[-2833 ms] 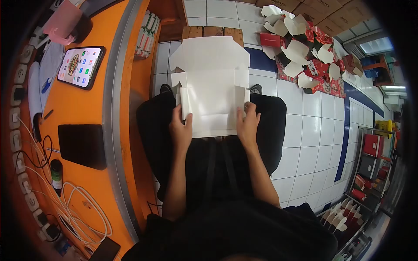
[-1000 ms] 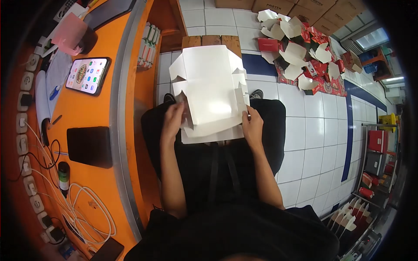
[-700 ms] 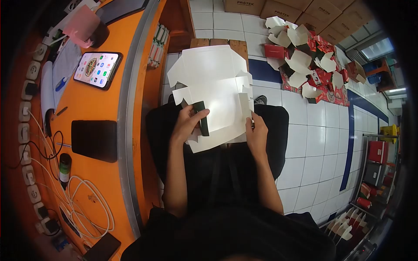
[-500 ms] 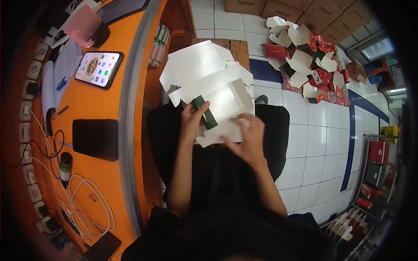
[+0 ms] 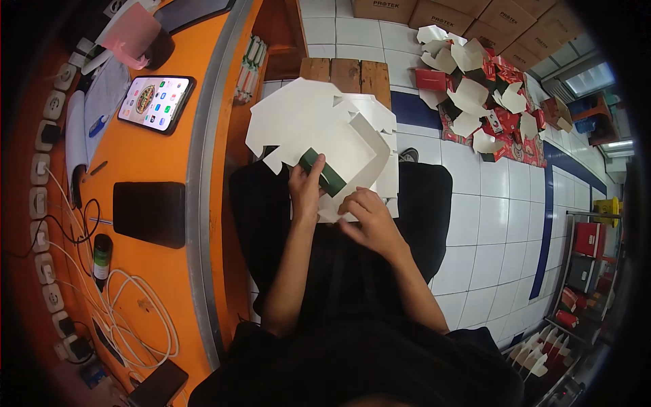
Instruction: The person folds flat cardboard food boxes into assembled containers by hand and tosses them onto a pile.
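A white cardboard box blank [image 5: 319,122] lies tilted over another white sheet [image 5: 388,178] on a wooden stool [image 5: 347,73] between my knees. My left hand [image 5: 306,190] grips its left side, with the thumb on a folded-up flap whose outer face is green [image 5: 322,171]. At the near corner, my right hand [image 5: 366,216] has its fingers bent and pressed around a small white flap. The far right side wall of the blank stands partly up.
On the left, an orange counter [image 5: 152,285] bears a phone [image 5: 156,103], a black case [image 5: 148,214], a bottle [image 5: 102,258] and white cables [image 5: 163,319]. Folded red boxes [image 5: 468,102] are heaped at the upper right, by brown cartons [image 5: 498,24]. A rack [image 5: 566,271] stands at the right.
The top blank has turned anticlockwise over the sheet below. My left hand has taken hold of its green-faced flap, and my right hand has moved from the right side to the near corner.
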Action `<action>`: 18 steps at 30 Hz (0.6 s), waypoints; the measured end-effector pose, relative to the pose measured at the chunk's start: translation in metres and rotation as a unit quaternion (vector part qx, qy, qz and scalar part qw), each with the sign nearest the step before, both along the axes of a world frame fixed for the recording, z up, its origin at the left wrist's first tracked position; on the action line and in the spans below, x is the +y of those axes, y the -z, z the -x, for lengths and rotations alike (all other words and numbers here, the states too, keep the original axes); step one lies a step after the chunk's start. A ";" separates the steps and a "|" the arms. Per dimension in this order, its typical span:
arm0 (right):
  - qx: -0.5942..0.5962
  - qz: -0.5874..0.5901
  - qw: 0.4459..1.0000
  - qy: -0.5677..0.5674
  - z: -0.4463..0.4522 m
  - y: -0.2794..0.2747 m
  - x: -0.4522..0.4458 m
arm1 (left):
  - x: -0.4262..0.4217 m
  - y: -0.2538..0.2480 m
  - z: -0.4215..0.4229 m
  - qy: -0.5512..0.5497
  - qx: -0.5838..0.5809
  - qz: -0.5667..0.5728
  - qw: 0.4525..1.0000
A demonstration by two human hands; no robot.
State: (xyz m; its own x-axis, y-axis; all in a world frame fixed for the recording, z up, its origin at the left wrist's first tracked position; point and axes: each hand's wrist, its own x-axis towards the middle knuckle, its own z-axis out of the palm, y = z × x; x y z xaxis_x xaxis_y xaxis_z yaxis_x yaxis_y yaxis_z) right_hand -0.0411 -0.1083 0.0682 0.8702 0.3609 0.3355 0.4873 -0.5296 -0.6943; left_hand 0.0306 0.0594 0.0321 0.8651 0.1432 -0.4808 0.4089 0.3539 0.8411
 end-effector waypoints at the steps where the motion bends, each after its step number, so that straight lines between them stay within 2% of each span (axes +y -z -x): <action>1: 0.000 0.000 1.000 0.001 0.001 0.007 0.002 | -0.003 -0.002 0.001 0.001 0.000 0.000 1.000; 3: 0.044 -0.112 0.980 0.161 -0.001 0.013 0.013 | -0.009 -0.004 0.004 -0.007 -0.022 0.021 1.000; 4: 0.045 -0.113 0.979 0.161 -0.003 0.011 0.017 | -0.009 -0.001 0.006 -0.007 -0.021 0.020 1.000; 6: 0.102 -0.121 0.947 0.280 -0.007 0.004 0.022 | -0.011 0.004 0.009 0.030 -0.043 -0.002 0.999; 8: 0.106 -0.120 0.949 0.271 -0.009 0.008 0.023 | -0.014 0.007 0.012 0.046 -0.063 0.015 0.997; 11: 0.117 -0.116 0.957 0.239 -0.010 0.015 0.025 | -0.011 0.019 0.014 0.080 -0.105 -0.020 0.991; 13: 0.042 -0.042 0.972 0.229 -0.010 0.022 0.025 | -0.008 0.025 0.016 0.136 -0.113 -0.045 0.983; 14: 0.041 -0.042 0.972 0.227 -0.010 0.027 0.027 | -0.005 0.028 0.014 0.134 -0.114 -0.045 0.983; 16: 0.184 -0.140 0.945 0.231 -0.007 0.032 0.029 | 0.009 0.038 0.010 0.085 0.046 0.036 0.995; 17: 0.185 -0.141 0.945 0.232 -0.008 0.032 0.029 | 0.020 0.056 0.004 0.074 0.054 0.029 0.995; 18: 0.256 -0.128 0.932 0.223 -0.008 0.031 0.029 | 0.026 0.054 -0.003 0.019 0.074 0.040 0.996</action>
